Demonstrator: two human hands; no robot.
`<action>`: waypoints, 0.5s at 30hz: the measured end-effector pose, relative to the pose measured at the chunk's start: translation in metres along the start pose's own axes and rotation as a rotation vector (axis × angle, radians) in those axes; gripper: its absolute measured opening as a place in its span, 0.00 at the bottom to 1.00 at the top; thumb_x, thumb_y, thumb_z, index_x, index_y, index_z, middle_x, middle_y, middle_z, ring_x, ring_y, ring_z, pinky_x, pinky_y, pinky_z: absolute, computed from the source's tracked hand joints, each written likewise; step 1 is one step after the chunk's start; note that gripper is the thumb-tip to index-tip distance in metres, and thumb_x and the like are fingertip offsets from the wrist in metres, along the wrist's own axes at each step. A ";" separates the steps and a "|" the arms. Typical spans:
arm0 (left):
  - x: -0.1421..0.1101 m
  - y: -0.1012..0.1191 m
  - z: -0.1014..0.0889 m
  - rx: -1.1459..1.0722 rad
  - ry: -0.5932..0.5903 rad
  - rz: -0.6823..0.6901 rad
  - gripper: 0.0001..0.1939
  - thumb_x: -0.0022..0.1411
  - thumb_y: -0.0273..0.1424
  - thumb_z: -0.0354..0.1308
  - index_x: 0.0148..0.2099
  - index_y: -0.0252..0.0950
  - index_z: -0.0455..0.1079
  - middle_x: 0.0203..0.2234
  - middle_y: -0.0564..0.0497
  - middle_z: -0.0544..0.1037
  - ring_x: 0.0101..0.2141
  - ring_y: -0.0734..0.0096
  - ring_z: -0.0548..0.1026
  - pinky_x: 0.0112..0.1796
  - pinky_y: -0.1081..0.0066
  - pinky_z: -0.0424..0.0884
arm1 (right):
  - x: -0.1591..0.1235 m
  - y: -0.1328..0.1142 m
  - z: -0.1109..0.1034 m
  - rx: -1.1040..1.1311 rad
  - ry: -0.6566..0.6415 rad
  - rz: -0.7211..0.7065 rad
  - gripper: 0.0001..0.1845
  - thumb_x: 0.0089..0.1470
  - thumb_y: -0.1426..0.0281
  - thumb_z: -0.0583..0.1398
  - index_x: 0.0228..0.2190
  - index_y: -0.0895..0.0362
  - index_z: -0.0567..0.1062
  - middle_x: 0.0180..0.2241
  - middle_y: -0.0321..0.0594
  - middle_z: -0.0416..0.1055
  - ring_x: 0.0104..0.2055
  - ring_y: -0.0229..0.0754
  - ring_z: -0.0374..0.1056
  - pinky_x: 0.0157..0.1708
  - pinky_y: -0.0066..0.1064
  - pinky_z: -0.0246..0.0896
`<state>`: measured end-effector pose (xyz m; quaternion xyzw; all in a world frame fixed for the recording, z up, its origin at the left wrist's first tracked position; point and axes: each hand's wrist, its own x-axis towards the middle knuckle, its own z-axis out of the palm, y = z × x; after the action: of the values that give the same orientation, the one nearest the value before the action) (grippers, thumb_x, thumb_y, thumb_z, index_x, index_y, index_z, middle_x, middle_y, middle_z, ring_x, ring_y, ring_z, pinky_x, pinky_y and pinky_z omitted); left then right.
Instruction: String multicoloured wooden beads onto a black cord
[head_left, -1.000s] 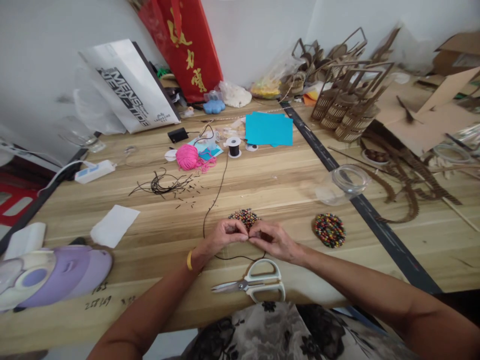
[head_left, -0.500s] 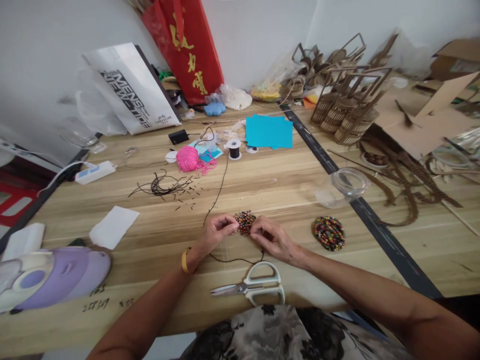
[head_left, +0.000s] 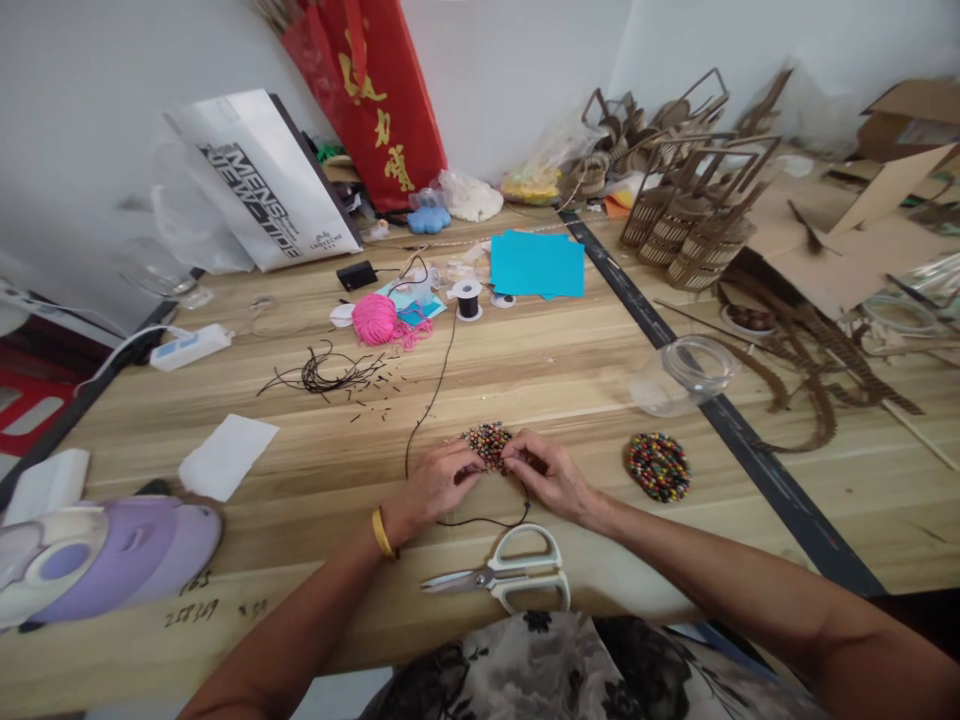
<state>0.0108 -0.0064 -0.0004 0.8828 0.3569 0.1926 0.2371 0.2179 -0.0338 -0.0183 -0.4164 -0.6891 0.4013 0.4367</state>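
A small pile of multicoloured beads (head_left: 487, 438) lies on the wooden table between my two hands. My left hand (head_left: 442, 478) is at the pile's left edge, thumb and fingers closed together; what they hold, if anything, is too small to make out. On the other side, my right hand (head_left: 551, 478) pinches beside the beads. A thin black cord (head_left: 480, 521) loops below the pile and runs up into the right fingers. The cord's other stretch passes behind my left hand and leads back to a spool of black cord (head_left: 468, 300). White-handled scissors (head_left: 499, 577) lie just below my hands.
A coiled bundle of strung beads (head_left: 658, 466) lies to the right, near a clear plastic container (head_left: 686, 375). Black cord lengths (head_left: 322, 370) and snippets lie left, below pink yarn (head_left: 375, 318). Blue sheets (head_left: 538, 264) sit farther back. A purple device (head_left: 135, 555) stands at left.
My left hand has turned over, its back now more upward, and its fingers have dipped slightly lower at the pile's edge. My right hand has stayed almost in place.
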 end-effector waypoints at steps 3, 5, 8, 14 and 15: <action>-0.001 -0.001 0.003 0.040 0.016 0.032 0.05 0.61 0.26 0.55 0.35 0.34 0.73 0.30 0.48 0.76 0.33 0.67 0.72 0.37 0.69 0.67 | 0.000 0.000 0.000 0.037 -0.003 0.052 0.09 0.59 0.65 0.56 0.32 0.58 0.71 0.24 0.36 0.64 0.25 0.35 0.59 0.25 0.26 0.54; -0.001 -0.002 0.005 0.067 0.024 0.047 0.05 0.61 0.25 0.55 0.36 0.34 0.73 0.30 0.48 0.76 0.33 0.67 0.73 0.38 0.69 0.67 | 0.000 0.001 0.000 0.066 -0.003 0.079 0.10 0.58 0.65 0.56 0.32 0.58 0.70 0.24 0.35 0.64 0.25 0.35 0.58 0.24 0.26 0.53; -0.001 -0.004 0.006 0.110 0.039 0.062 0.05 0.62 0.26 0.55 0.36 0.33 0.73 0.30 0.48 0.76 0.33 0.66 0.73 0.38 0.67 0.68 | 0.001 0.001 -0.001 0.094 -0.001 0.103 0.10 0.58 0.64 0.56 0.31 0.58 0.69 0.24 0.35 0.63 0.25 0.35 0.58 0.24 0.25 0.53; -0.003 0.000 0.007 0.147 0.037 0.089 0.07 0.64 0.28 0.53 0.38 0.35 0.72 0.33 0.48 0.76 0.35 0.68 0.73 0.41 0.67 0.68 | 0.002 -0.002 -0.001 0.122 -0.002 0.113 0.12 0.58 0.62 0.56 0.30 0.59 0.69 0.23 0.34 0.62 0.24 0.34 0.56 0.24 0.26 0.51; -0.003 0.000 0.008 0.153 0.028 0.094 0.07 0.64 0.28 0.53 0.38 0.35 0.72 0.33 0.48 0.76 0.35 0.67 0.73 0.40 0.67 0.69 | 0.002 -0.002 -0.002 0.127 -0.003 0.114 0.12 0.58 0.62 0.56 0.30 0.59 0.69 0.23 0.34 0.61 0.24 0.34 0.55 0.24 0.26 0.50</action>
<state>0.0132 -0.0108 -0.0074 0.9113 0.3321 0.1881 0.1546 0.2182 -0.0320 -0.0151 -0.4259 -0.6381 0.4690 0.4375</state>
